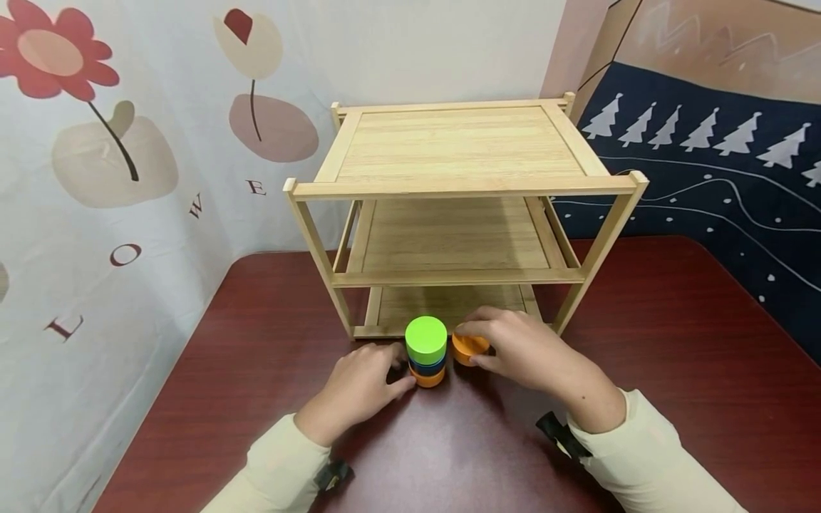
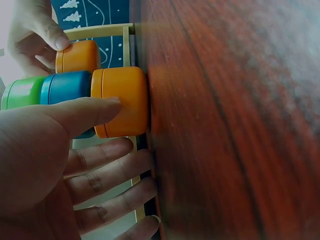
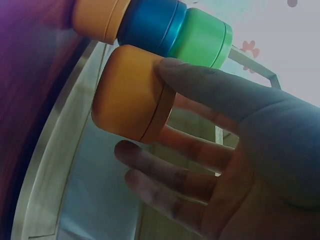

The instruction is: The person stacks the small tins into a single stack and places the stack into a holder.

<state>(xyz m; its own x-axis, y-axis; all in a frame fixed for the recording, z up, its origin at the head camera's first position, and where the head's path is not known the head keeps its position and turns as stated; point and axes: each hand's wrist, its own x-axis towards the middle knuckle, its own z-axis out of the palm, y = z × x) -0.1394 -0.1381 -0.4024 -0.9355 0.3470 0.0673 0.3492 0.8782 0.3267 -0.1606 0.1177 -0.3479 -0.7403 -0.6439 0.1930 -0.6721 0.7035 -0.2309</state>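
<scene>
Four dark red serif capitals stand on the white wall covering (image 1: 186, 43): L (image 1: 64, 329), O (image 1: 114, 255), W (image 1: 195, 206) and E (image 1: 255, 187), rising in a slanting line from left to right. L lies outward from the table (image 1: 256, 306) surface's left edge; E sits just above its rear left corner.

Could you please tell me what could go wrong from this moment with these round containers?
1. The right hand holds the loose orange container close beside the stack, so a small sideways move might knock it over.
2. The left hand's thumb lies at the bottom orange container; a nudge there could shift the blue and green ones above.
</scene>
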